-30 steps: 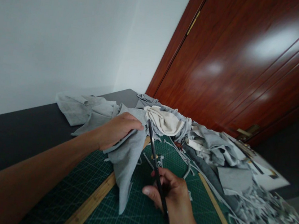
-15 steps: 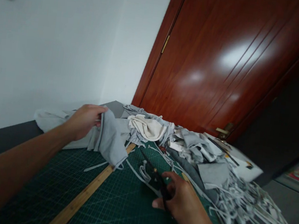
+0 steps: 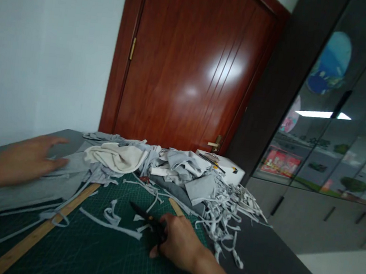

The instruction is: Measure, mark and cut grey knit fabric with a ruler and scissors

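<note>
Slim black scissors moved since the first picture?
Yes. Judged by the far end of the left flat yellowish wooden strip, the slim black scissors in the right hand have shifted rightward and nearer the wearer.

Dim | glare on door [image 3: 178, 65] (two soft patches) | bright strip [image 3: 322, 114] mirrored in cabinet glass [image 3: 345, 143] | slight blur

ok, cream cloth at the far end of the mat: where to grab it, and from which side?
Cream cloth: I'd pinch its near edge toward the right end, from above and the mat side. Its folds round over there toward the green mat, while grey cloth crowds its far side. Left grip looks free; right grip has the scissors.
</note>
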A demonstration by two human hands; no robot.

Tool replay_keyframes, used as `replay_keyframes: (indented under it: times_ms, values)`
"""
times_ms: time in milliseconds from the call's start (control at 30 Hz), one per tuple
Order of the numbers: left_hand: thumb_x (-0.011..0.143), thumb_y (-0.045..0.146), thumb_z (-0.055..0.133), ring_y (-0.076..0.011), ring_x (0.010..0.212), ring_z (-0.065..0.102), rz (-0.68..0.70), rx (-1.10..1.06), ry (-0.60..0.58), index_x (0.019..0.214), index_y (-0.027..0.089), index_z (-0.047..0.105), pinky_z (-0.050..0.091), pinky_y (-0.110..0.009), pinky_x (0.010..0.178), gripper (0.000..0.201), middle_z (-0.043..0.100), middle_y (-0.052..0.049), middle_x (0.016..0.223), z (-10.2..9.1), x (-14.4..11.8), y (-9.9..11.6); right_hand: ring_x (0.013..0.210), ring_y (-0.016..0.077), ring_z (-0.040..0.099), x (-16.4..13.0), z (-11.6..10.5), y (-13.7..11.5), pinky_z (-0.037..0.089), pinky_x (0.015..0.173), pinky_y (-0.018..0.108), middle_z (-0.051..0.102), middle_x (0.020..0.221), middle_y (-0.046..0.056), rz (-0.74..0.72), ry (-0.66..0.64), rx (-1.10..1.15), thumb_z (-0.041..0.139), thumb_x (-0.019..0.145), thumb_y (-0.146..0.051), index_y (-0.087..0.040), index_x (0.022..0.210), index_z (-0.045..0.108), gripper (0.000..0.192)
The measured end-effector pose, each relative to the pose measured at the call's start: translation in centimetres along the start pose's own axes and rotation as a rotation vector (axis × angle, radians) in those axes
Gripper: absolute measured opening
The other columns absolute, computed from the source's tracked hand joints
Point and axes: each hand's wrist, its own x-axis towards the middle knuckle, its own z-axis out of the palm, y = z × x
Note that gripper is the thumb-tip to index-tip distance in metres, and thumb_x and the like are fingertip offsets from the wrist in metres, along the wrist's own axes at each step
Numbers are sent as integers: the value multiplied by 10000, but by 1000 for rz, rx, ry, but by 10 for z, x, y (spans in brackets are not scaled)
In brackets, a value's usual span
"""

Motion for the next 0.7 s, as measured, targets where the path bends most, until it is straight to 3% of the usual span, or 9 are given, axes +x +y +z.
replay_keyframes:
  times_ms: [67, 133, 200, 267, 333, 400, 567, 700]
  values:
    - [687, 683, 582, -415, 1296, 664, 79, 8, -79, 1206, 225, 684, 445, -551, 1201, 699, 761, -47, 1368, 36, -24, 16, 925, 311, 795, 3, 0, 2, 472, 689, 302, 856, 982, 95, -22, -12, -13, 1062, 621, -312, -189, 1112, 819, 562]
    - [825, 584, 538, -386, 1413, 612, 238, 61, -199, 1329, 242, 689, 396, -521, 1258, 628, 707, -48, 1496, 69, -52, 37, 959, 321, 797, 8, 0, 4, 477, 690, 304, 858, 1018, 106, -45, -21, -25, 1060, 627, -309, -182, 1129, 811, 575]
    - [879, 556, 538, -364, 1525, 519, 300, 116, -306, 1452, 261, 672, 354, -503, 1298, 659, 614, -55, 1614, 93, -79, 57, 975, 327, 799, 14, -1, 6, 489, 693, 307, 858, 1047, 114, -66, -28, -36, 1055, 636, -308, -177, 1130, 804, 569]
    - [909, 554, 552, -375, 1627, 363, 302, 191, -450, 1603, 262, 570, 286, -556, 1326, 753, 427, -79, 1745, 109, -102, 70, 975, 331, 799, 18, -4, 8, 509, 708, 314, 857, 1048, 117, -86, -36, -51, 1028, 670, -293, -169, 1126, 799, 524]
    - [941, 580, 556, -400, 1674, 166, 240, 245, -614, 1697, 327, 390, 276, -683, 1294, 814, 214, -61, 1806, 118, -120, 75, 982, 330, 796, 22, -7, 10, 533, 746, 326, 852, 1067, 123, -114, -43, -70, 958, 726, -226, -158, 1169, 784, 481]
    - [983, 601, 525, -412, 1668, 96, 215, 265, -705, 1704, 370, 290, 230, -756, 1276, 793, 145, -52, 1801, 124, -133, 73, 1034, 324, 785, 23, -10, 13, 549, 824, 336, 838, 1129, 137, -156, -48, -89, 845, 767, -123, -144, 1209, 767, 449]
    - [1076, 559, 393, -395, 1662, 132, 263, 267, -698, 1672, 430, 269, 151, -765, 1295, 622, 181, -2, 1779, 139, -137, 66, 1204, 303, 723, 24, -12, 22, 513, 1035, 351, 781, 1271, 161, -229, -28, -114, 685, 796, -21, -126, 1230, 746, 451]
    - [1104, 509, 329, -372, 1669, 129, 296, 276, -675, 1675, 395, 277, 151, -724, 1316, 584, 159, -4, 1777, 152, -122, 69, 1195, 291, 721, 29, -10, 27, 518, 1025, 345, 772, 1263, 170, -230, -15, -124, 683, 808, -10, -117, 1233, 735, 441]
